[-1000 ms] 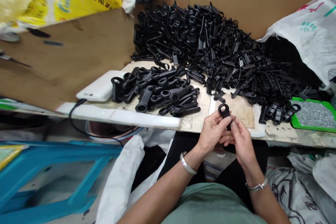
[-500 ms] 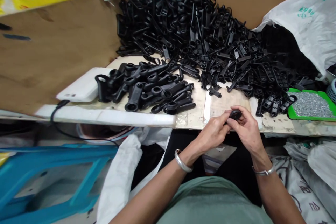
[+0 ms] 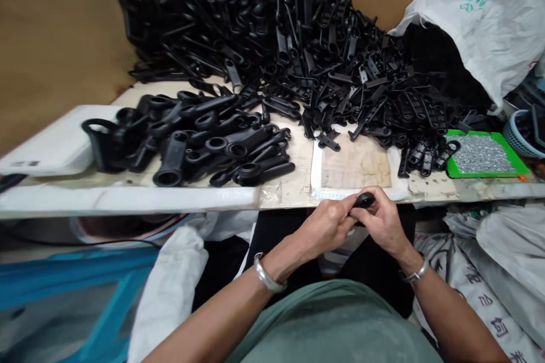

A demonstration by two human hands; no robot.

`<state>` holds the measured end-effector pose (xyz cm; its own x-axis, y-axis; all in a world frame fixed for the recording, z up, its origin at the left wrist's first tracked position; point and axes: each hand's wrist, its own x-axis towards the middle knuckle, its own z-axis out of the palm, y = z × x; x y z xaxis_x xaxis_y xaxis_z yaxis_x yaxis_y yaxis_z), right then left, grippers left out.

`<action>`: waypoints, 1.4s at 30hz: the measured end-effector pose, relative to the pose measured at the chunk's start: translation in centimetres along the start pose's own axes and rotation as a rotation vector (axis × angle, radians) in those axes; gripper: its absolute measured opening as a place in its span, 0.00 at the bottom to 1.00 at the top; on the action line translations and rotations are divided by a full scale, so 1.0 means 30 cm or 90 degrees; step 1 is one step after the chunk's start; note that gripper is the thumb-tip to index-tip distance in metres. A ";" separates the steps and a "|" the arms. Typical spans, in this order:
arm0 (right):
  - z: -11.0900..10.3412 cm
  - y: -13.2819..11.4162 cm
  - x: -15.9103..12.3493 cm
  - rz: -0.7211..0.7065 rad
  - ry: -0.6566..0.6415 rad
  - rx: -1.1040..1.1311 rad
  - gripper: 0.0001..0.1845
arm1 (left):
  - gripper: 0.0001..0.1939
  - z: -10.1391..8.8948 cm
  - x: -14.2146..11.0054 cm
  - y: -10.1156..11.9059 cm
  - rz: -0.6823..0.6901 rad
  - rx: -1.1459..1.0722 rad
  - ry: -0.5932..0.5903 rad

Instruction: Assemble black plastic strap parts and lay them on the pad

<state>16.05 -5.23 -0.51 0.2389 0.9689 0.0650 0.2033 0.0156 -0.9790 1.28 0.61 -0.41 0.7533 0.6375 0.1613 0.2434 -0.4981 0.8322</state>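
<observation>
Just in front of the table edge, my left hand [image 3: 330, 226] and my right hand [image 3: 381, 221] are closed together on a small black plastic part [image 3: 364, 200]. Its rounded end shows between the fingers; the rest is covered by my hands. Behind them a brownish pad [image 3: 355, 167] with a white border lies on the table. Left of it is a group of black plastic handles with ring ends [image 3: 221, 144]. To the right, smaller flat black pieces [image 3: 419, 150] lie near a green tray [image 3: 455, 169] of tiny shiny metal pieces.
A large heap of black parts [image 3: 238, 17] rises at the back against cardboard [image 3: 55, 39]. A white box [image 3: 46, 144] stands at the left. White sacks [image 3: 489, 22] lean at the right, beside a light blue basket [image 3: 517, 136]. A blue stool [image 3: 123, 306] stands below the table.
The camera view has turned, so the table's contents sit further left and the basket at the right shows more. My hands keep their hold on the black part, close to the same pose.
</observation>
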 end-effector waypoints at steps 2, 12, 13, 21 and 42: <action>0.003 0.008 0.002 -0.002 0.013 -0.015 0.10 | 0.17 0.001 0.009 -0.006 0.001 0.009 -0.007; -0.023 -0.029 0.056 0.027 -0.071 -0.002 0.10 | 0.05 -0.040 0.037 0.015 -0.111 -0.239 -0.053; -0.029 -0.037 0.058 0.031 -0.097 0.009 0.10 | 0.05 -0.049 0.033 0.018 -0.104 -0.302 -0.080; 0.004 -0.029 0.104 0.001 -0.126 -0.025 0.13 | 0.12 -0.100 -0.013 0.029 -0.051 -0.075 -0.028; 0.010 -0.117 0.434 -0.034 -0.040 -0.691 0.14 | 0.15 -0.401 -0.027 -0.139 -0.136 0.557 0.454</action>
<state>18.16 7.41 3.73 0.1621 0.9848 0.0630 0.9498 -0.1384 -0.2805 -7.69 9.24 2.37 0.1957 0.8070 0.5572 0.8759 -0.3993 0.2707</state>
